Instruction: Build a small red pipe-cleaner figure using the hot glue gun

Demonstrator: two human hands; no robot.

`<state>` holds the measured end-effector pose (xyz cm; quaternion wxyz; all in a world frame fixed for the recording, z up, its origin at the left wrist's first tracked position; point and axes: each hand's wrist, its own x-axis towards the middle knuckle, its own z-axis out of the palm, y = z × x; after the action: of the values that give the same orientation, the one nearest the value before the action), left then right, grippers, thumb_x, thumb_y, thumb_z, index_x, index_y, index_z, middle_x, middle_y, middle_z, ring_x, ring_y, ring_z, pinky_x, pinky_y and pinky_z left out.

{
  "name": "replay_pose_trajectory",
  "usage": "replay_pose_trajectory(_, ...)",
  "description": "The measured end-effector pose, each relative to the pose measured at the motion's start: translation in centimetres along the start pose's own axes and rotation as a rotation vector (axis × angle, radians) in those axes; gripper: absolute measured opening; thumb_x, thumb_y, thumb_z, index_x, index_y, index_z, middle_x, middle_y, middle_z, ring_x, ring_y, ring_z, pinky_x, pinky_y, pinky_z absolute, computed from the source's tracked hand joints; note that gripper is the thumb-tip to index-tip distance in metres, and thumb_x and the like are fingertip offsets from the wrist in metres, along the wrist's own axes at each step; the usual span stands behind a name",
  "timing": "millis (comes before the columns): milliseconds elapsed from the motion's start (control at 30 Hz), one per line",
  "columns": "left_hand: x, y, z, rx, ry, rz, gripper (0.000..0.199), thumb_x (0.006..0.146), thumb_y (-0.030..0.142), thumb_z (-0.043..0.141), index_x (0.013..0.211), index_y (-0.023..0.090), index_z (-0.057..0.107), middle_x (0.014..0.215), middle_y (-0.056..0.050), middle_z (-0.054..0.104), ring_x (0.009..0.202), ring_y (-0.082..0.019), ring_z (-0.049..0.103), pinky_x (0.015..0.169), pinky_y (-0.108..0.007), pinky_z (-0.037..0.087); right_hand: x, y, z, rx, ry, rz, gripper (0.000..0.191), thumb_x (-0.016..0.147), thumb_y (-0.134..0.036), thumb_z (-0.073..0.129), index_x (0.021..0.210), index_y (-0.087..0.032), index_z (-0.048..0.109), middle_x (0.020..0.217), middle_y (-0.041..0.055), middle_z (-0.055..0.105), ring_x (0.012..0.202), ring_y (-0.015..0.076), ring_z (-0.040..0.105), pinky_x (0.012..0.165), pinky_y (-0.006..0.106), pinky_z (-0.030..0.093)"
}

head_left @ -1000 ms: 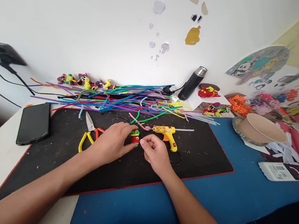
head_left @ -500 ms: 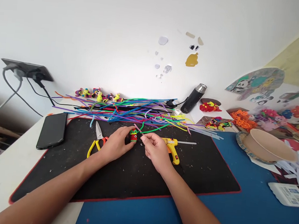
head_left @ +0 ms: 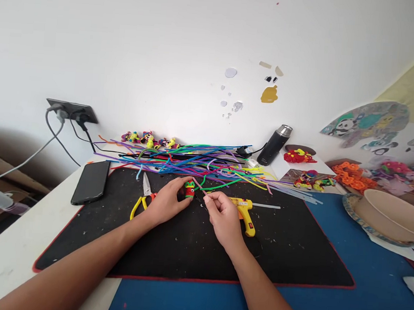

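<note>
My left hand (head_left: 167,200) is wrapped round a small red and green figure (head_left: 189,190) with a white eye, over the black mat (head_left: 170,252). Between the fingertips of my right hand (head_left: 222,217) is a thin pink pipe cleaner (head_left: 200,186), its far end at the top of the figure. Beside my left hand lie scissors (head_left: 139,207) with yellow and orange handles. A yellow glue gun (head_left: 248,215) with a clear stick rests just right of my right hand.
Many coloured pipe cleaners (head_left: 178,160) spread along the wall. A phone (head_left: 90,182) lies at the left and a black bottle (head_left: 274,145) leans at the back. At the right are a beige bowl (head_left: 395,217) and orange pieces (head_left: 352,176).
The whole view has shifted, so things appear further right and slightly lower. More of the pink pipe cleaner shows between my right fingertips and the figure. My left hand keeps its hold.
</note>
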<state>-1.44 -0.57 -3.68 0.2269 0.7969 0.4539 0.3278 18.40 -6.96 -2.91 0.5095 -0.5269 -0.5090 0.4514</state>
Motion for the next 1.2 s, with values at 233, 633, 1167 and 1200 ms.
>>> replay_pose_trajectory(233, -0.1, 0.4, -0.3, -0.001, -0.004, 0.017, 0.058, 0.09, 0.026, 0.062, 0.147, 0.017, 0.057, 0.107, -0.006, 0.068, 0.092, -0.021, 0.067, 0.088, -0.036, 0.058, 0.1, -0.2, 0.1, -0.161, -0.01, -0.062, 0.029, 0.094, -0.051, 0.064, 0.088, -0.022, 0.068, 0.059, -0.0056, 0.047, 0.053, 0.0141, 0.039, 0.052, 0.028, 0.028)
replay_pose_trajectory(633, -1.2, 0.5, 0.0, 0.095, -0.043, 0.238, 0.058, 0.096, 0.025, 0.06, 0.153, 0.023, 0.051, 0.125, -0.011, 0.068, 0.117, -0.026, 0.066, 0.107, -0.043, 0.054, 0.4, 0.6, 0.1, -0.202, 0.004, 0.001, 0.027, 0.094, -0.049, 0.064, 0.087, -0.023, 0.066, 0.061, -0.0046, 0.054, 0.055, 0.0156, 0.046, 0.055, 0.029, 0.033)
replay_pose_trajectory(1167, -1.3, 0.6, -0.1, 0.116, -0.087, 0.293, 0.06, 0.096, 0.025, 0.061, 0.155, 0.023, 0.051, 0.127, -0.014, 0.068, 0.119, -0.028, 0.067, 0.106, -0.046, 0.055, 0.2, 0.1, 0.4, -0.245, 0.01, 0.029, 0.021, 0.091, -0.043, 0.068, 0.083, -0.024, 0.066, 0.057, -0.0064, 0.052, 0.054, 0.0159, 0.047, 0.056, 0.03, 0.032)
replay_pose_trajectory(1200, -1.3, 0.6, -0.1, 0.118, -0.088, 0.298, 0.059, 0.096, 0.025, 0.06, 0.155, 0.022, 0.051, 0.127, -0.014, 0.068, 0.119, -0.028, 0.067, 0.106, -0.046, 0.055, 0.2, 0.1, 0.4, -0.245, 0.01, 0.029, 0.02, 0.091, -0.043, 0.068, 0.083, -0.024, 0.066, 0.056, -0.0064, 0.052, 0.054, 0.016, 0.047, 0.056, 0.03, 0.032)
